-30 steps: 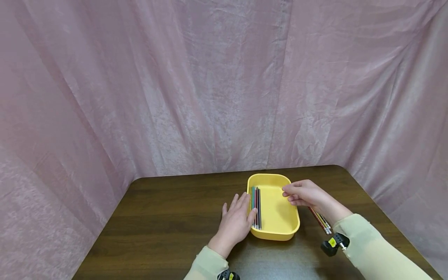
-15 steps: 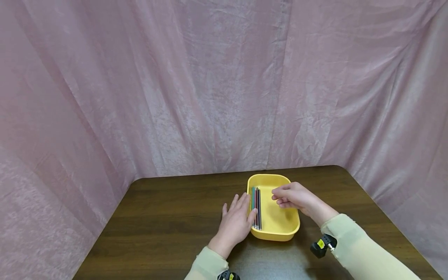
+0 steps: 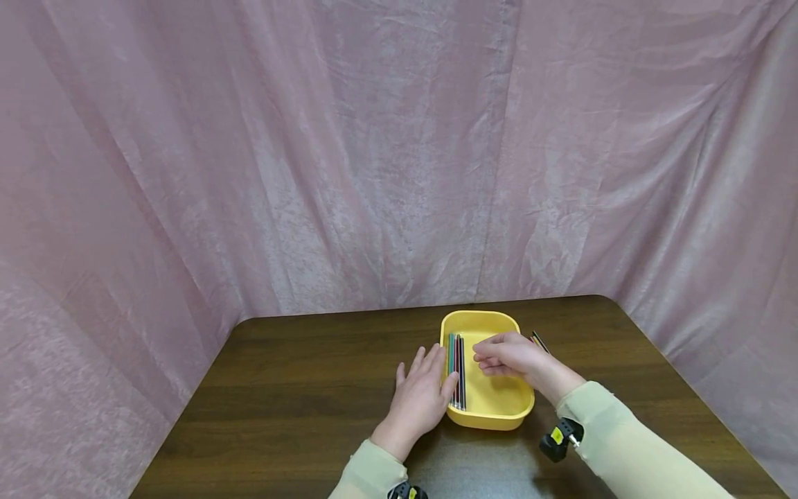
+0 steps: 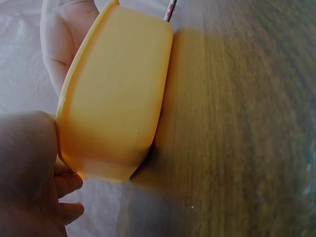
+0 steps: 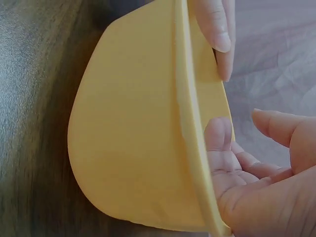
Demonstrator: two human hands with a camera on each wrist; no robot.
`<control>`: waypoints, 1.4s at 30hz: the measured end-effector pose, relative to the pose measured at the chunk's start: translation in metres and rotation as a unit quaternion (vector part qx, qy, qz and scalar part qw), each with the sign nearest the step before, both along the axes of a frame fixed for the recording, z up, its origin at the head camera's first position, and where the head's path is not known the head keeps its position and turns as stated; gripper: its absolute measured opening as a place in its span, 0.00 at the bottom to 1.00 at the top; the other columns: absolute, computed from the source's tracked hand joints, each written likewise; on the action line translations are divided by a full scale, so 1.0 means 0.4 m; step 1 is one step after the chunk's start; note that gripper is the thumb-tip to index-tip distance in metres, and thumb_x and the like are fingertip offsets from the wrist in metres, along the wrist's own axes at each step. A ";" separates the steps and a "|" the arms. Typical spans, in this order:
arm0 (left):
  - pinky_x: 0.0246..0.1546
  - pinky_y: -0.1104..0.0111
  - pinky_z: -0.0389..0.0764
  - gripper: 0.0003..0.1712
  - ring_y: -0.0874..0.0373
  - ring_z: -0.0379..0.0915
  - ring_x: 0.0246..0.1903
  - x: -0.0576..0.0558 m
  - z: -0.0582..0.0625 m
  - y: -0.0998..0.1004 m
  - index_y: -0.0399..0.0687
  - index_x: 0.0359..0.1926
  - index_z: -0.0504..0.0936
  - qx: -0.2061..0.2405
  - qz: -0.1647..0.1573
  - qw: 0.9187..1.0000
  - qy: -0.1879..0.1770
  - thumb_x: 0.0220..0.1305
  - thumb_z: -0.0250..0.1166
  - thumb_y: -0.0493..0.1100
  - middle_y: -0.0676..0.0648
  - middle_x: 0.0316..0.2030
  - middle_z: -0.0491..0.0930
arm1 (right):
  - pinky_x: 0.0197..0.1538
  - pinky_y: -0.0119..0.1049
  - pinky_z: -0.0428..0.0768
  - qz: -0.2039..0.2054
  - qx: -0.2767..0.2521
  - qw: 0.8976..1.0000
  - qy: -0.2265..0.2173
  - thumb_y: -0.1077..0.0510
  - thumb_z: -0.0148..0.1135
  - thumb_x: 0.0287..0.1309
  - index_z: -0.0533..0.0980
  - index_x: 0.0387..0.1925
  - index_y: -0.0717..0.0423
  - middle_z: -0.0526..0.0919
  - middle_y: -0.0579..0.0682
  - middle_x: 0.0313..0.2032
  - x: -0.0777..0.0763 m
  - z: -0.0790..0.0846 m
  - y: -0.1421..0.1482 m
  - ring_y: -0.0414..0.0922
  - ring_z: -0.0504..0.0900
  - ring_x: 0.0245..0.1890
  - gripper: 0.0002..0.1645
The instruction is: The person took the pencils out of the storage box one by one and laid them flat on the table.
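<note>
A yellow plastic tray [image 3: 492, 421] sits on the table, with several pencils [image 3: 461, 371] lying side by side along its inner left wall. My left hand [image 3: 419, 396] rests at the tray's left rim, its fingers extended and the thumb reaching over the edge. Over the tray's right half is my right hand [image 3: 508, 357], fingers loosely bent. In the right wrist view, its thumb [image 5: 276, 126] stands apart from the fingers, which reach inside past the rim, and nothing shows between them. More pencils [image 3: 539, 341] lie right of the tray, mostly hidden behind my right wrist.
A dark brown wooden table [image 3: 299, 388] bears the tray right of its middle. Pink curtains [image 3: 399, 152] hang behind the table and along both sides. The end of a patterned pencil [image 4: 170, 10] shows beyond the tray in the left wrist view.
My right hand has moved left and slightly down, from the tray's right rim to over its inside. The pencils on the right are now mostly covered by my arm. The left hand stays put.
</note>
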State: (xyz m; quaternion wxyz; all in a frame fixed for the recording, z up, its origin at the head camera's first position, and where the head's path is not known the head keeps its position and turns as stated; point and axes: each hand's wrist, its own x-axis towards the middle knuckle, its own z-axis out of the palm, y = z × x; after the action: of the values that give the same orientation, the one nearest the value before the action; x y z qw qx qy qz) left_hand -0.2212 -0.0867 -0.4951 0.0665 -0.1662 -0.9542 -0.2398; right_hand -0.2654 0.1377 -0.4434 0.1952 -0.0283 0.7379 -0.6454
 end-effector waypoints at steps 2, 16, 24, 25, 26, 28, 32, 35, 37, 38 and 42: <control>0.76 0.27 0.55 0.36 0.39 0.54 0.84 0.000 0.000 0.000 0.43 0.84 0.67 0.002 -0.001 1.000 0.000 0.88 0.56 0.56 0.42 0.83 0.65 | 0.47 0.38 0.90 -0.002 -0.003 1.000 -0.005 0.60 0.60 0.81 0.70 0.64 0.84 0.87 0.54 0.38 -0.001 -0.003 -0.005 0.42 0.87 0.36 0.27; 0.75 0.27 0.56 0.35 0.40 0.55 0.84 -0.001 0.001 0.000 0.42 0.84 0.67 -0.001 -0.004 1.000 0.002 0.88 0.55 0.56 0.42 0.83 0.65 | 0.48 0.37 0.90 -0.014 -0.035 0.998 -0.055 0.64 0.55 0.82 0.67 0.66 0.87 0.87 0.58 0.40 -0.011 -0.040 -0.031 0.42 0.87 0.36 0.27; 0.75 0.27 0.56 0.36 0.39 0.55 0.84 -0.002 0.001 -0.002 0.42 0.85 0.66 -0.003 -0.005 1.000 0.004 0.89 0.55 0.55 0.41 0.83 0.65 | 0.49 0.43 0.91 -0.025 -0.021 0.998 -0.058 0.64 0.57 0.81 0.70 0.62 0.86 0.87 0.62 0.40 -0.014 -0.052 -0.044 0.46 0.89 0.36 0.24; 0.75 0.27 0.56 0.35 0.39 0.55 0.84 -0.002 0.001 -0.002 0.42 0.85 0.66 -0.003 -0.005 1.000 0.005 0.89 0.55 0.55 0.41 0.83 0.65 | 0.49 0.43 0.91 -0.027 -0.018 0.998 -0.059 0.64 0.57 0.81 0.70 0.61 0.85 0.87 0.62 0.40 -0.015 -0.053 -0.046 0.47 0.90 0.36 0.23; 0.75 0.27 0.56 0.36 0.39 0.55 0.83 -0.003 0.001 -0.002 0.42 0.85 0.66 -0.004 -0.005 1.000 0.006 0.89 0.55 0.55 0.41 0.83 0.65 | 0.49 0.42 0.91 -0.027 -0.015 0.998 -0.060 0.64 0.57 0.81 0.71 0.61 0.85 0.87 0.62 0.40 -0.015 -0.055 -0.047 0.47 0.90 0.36 0.23; 0.75 0.27 0.57 0.36 0.39 0.55 0.83 -0.003 0.001 -0.002 0.42 0.85 0.66 -0.006 -0.005 1.000 0.008 0.89 0.54 0.56 0.42 0.83 0.65 | 0.49 0.42 0.91 -0.029 -0.007 0.998 -0.061 0.64 0.58 0.80 0.72 0.60 0.84 0.87 0.61 0.40 -0.015 -0.058 -0.050 0.46 0.90 0.35 0.22; 0.75 0.27 0.57 0.36 0.39 0.56 0.83 -0.004 0.002 -0.001 0.42 0.84 0.66 -0.008 -0.004 1.000 0.011 0.89 0.54 0.56 0.42 0.83 0.65 | 0.49 0.42 0.91 -0.027 0.007 0.998 -0.055 0.64 0.58 0.80 0.73 0.58 0.84 0.87 0.62 0.40 -0.013 -0.062 -0.054 0.46 0.89 0.36 0.21; 0.75 0.27 0.57 0.36 0.39 0.56 0.83 -0.003 0.003 -0.001 0.42 0.85 0.66 -0.010 -0.004 1.000 0.011 0.89 0.54 0.56 0.42 0.83 0.65 | 0.49 0.42 0.91 -0.028 0.011 0.998 -0.053 0.64 0.58 0.80 0.74 0.57 0.83 0.87 0.63 0.40 -0.014 -0.064 -0.055 0.46 0.89 0.36 0.20; 0.75 0.27 0.57 0.36 0.39 0.56 0.83 -0.003 0.003 -0.001 0.42 0.85 0.66 -0.009 -0.003 1.000 0.011 0.89 0.54 0.56 0.43 0.83 0.65 | 0.49 0.42 0.91 -0.025 0.012 0.998 -0.052 0.65 0.58 0.79 0.74 0.57 0.83 0.87 0.63 0.40 -0.015 -0.065 -0.057 0.46 0.90 0.36 0.20; 0.75 0.27 0.57 0.36 0.39 0.56 0.83 -0.003 0.003 -0.001 0.42 0.85 0.66 -0.009 -0.003 1.000 0.011 0.89 0.54 0.56 0.43 0.83 0.65 | 0.49 0.42 0.91 -0.025 0.012 0.998 -0.053 0.65 0.58 0.79 0.74 0.56 0.83 0.87 0.62 0.40 -0.015 -0.065 -0.057 0.46 0.90 0.36 0.19; 0.75 0.27 0.57 0.35 0.39 0.56 0.83 -0.001 0.004 -0.002 0.41 0.84 0.66 -0.007 -0.004 1.000 0.009 0.89 0.55 0.55 0.42 0.83 0.66 | 0.48 0.42 0.91 -0.022 0.015 0.998 -0.051 0.66 0.58 0.78 0.75 0.54 0.84 0.88 0.63 0.39 -0.016 -0.066 -0.059 0.45 0.89 0.34 0.18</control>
State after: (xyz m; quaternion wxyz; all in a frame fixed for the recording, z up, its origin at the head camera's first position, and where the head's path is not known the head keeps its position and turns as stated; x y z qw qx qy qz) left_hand -0.2215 -0.0874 -0.4935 0.0728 -0.1723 -0.9547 -0.2316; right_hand -0.2718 0.1140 -0.4699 0.2188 0.0234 0.7373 -0.6388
